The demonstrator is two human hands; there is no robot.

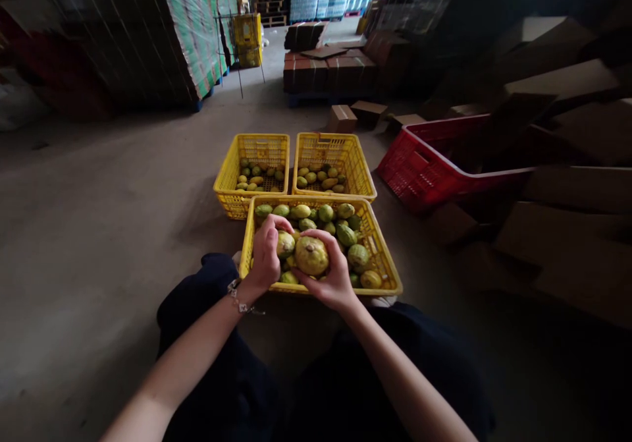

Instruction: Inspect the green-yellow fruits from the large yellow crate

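Observation:
My left hand [267, 255] is closed round a yellow-green, bumpy-skinned fruit [285, 245], whose exact kind I cannot tell. Beside it my right hand [336, 272] grips a larger rounded yellow-green fruit [311, 257], stem end towards me. Both hands are over the near yellow crate [384, 254], and the two fruits are close together. More fruit in green and yellow lies in that crate, such as a green one [358, 255] to the right of my right hand. My hands and the held fruits hide part of the crate's contents.
Two more yellow crates, left [223, 177] and right [364, 168], stand just beyond with similar fruit. A red crate [419, 165] is at the right, by piled cardboard boxes [567, 231]. Farther off are stacked boxes [328, 73], a wrapped green stack [190, 27] and a yellow crate [247, 39].

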